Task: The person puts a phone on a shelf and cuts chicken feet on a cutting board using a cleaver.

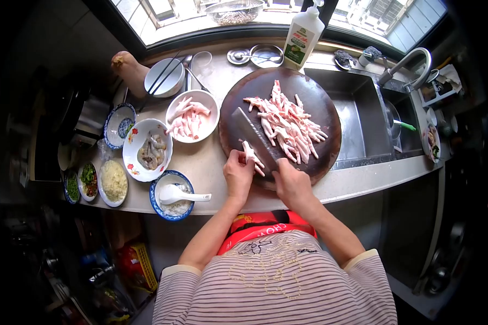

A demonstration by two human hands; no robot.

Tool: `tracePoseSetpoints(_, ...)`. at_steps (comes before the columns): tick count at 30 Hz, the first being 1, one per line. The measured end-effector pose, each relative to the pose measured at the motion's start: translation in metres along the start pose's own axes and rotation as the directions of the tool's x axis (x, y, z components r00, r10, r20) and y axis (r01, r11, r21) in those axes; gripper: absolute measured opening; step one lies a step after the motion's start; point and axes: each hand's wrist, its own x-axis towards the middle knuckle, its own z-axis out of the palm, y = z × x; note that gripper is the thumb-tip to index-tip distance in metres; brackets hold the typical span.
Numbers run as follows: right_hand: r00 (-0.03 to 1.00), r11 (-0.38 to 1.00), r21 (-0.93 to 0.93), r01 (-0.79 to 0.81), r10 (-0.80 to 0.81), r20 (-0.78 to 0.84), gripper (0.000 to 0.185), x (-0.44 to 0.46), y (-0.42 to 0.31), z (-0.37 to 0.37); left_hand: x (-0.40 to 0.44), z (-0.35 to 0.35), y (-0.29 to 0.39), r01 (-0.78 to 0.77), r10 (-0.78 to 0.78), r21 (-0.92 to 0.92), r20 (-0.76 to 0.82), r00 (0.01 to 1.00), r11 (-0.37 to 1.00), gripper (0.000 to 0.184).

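Note:
On the round dark chopping board [309, 89], a heap of pale chicken feet [293, 127] lies right of centre. My left hand [238, 173] is closed on a single chicken foot [251, 157] near the board's lower left edge. My right hand [291, 181] grips a cleaver [255, 135], whose blade points up and left between that foot and the heap. The handle is hidden inside my fingers. Left of the board, a white bowl [214, 122] holds more pieces of chicken feet [190, 118].
A floral bowl [131, 157], a blue-rimmed bowl [158, 201] with a white spoon [187, 195], and small dishes stand left. Behind are an empty-looking bowl with chopsticks [165, 78] and a white pump bottle [303, 38]. The sink [355, 119] lies right.

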Motion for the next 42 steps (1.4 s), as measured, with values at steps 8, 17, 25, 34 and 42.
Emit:
tracePoseSetpoints(8, 0.997, 0.999, -0.022, -0.039, 0.040, 0.070, 0.012, 0.008, 0.000, 0.030, 0.006, 0.012, -0.025, -0.213, 0.230, 0.147, -0.111, 0.967, 0.966, 0.013)
tracePoseSetpoints(17, 0.952, 0.998, -0.037, -0.056, 0.065, 0.301, 0.016, 0.001, 0.007, -0.003, 0.017, 0.007, -0.030, -0.207, 0.208, 0.086, -0.006, 0.978, 0.975, 0.008)
tracePoseSetpoints(25, 0.977, 0.999, 0.006, -0.049, 0.047, 0.206, 0.021, 0.067, 0.002, 0.031, 0.014, -0.002, -0.008, -0.030, 0.031, -0.014, 0.054, 0.998, 0.999, 0.013)
tracePoseSetpoints(34, 0.976, 0.988, 0.031, -0.148, 0.141, 0.166, 0.020, 0.076, -0.003, 0.041, 0.021, -0.008, -0.009, 0.076, -0.061, -0.087, 0.158, 0.986, 0.993, 0.013)
tracePoseSetpoints(42, 0.989, 0.977, 0.176, -0.120, 0.134, -0.069, 0.021, 0.033, 0.016, 0.005, 0.002, 0.002, -0.013, 0.098, -0.084, -0.225, 0.072, 0.994, 0.969, 0.016)
